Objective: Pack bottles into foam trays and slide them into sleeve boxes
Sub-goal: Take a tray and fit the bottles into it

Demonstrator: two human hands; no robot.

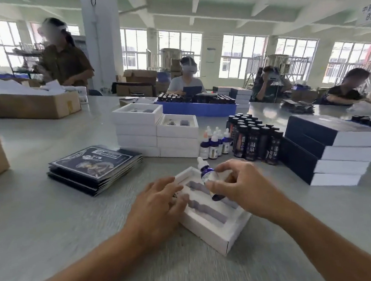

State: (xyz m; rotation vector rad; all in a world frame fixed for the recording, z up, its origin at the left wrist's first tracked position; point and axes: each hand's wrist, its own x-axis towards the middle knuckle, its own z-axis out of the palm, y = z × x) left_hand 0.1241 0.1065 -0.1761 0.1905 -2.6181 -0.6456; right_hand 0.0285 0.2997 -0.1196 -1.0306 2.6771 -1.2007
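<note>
On the white foam tray (210, 226), the left hand (160, 199) lies flat with fingers close together on its left side, while the right hand (238, 182) pinches a blue dropper bottle (207, 174), tilted above the tray's slots.

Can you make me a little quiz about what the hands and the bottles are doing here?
1. True or false: the right hand holds a dropper bottle over the foam tray.
2. What is the left hand doing? A) resting on the tray's left side B) lifting a dark sleeve box C) holding a booklet
3. Fill in: the flat booklets lie to the ___ of the tray.

Key
1. True: fingers pinch the blue bottle, tilted, white cap pointing away.
2. A: it lies flat on the tray, holding nothing.
3. Left; the stacked sleeve boxes are on the right.
</note>
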